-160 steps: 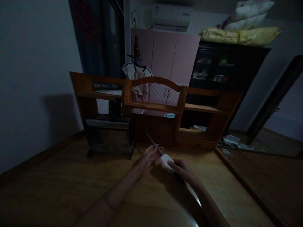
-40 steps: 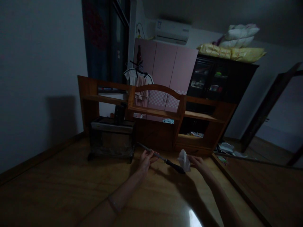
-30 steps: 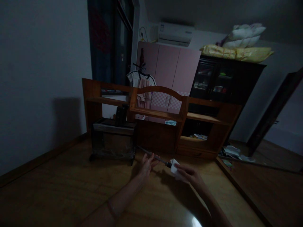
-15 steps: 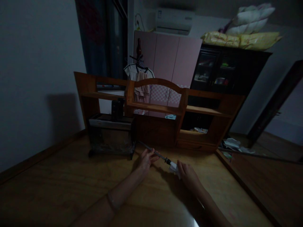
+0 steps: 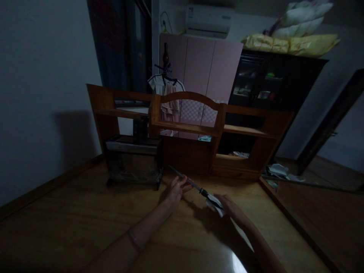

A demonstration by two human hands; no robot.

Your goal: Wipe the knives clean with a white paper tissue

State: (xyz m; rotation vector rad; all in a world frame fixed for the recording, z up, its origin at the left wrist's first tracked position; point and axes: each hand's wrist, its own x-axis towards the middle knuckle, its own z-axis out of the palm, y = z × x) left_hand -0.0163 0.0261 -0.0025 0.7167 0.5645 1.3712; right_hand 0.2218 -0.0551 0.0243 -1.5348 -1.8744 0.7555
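Note:
A long thin grey rod with a black handle (image 5: pixel 203 193) slants across the middle of the head view, its tip up and to the left. My left hand (image 5: pixel 176 189) is closed on the grey shaft, with the fingers pinching it partway along. Around the handle's lower end lies a crumpled white tissue (image 5: pixel 215 203). My right hand (image 5: pixel 229 207) has its fingers pressed on this tissue from the right side. Part of the black handle shows along the tissue's middle. Dim light hides the finer details of the rod. Both hands are above the wooden tabletop (image 5: pixel 159 235).
A dark glass-sided tank (image 5: pixel 133 163) stands left of my hands, with a black box (image 5: pixel 140 129) on top. Behind is a wooden shelf unit (image 5: pixel 187 130). A wall (image 5: pixel 42 76) bounds the left, and papers (image 5: pixel 278 171) lie beyond the right edge.
My right hand has moved slightly right and down, and its fingers have loosened. More of the tissue and black handle shows. My left hand keeps its hold on the shaft.

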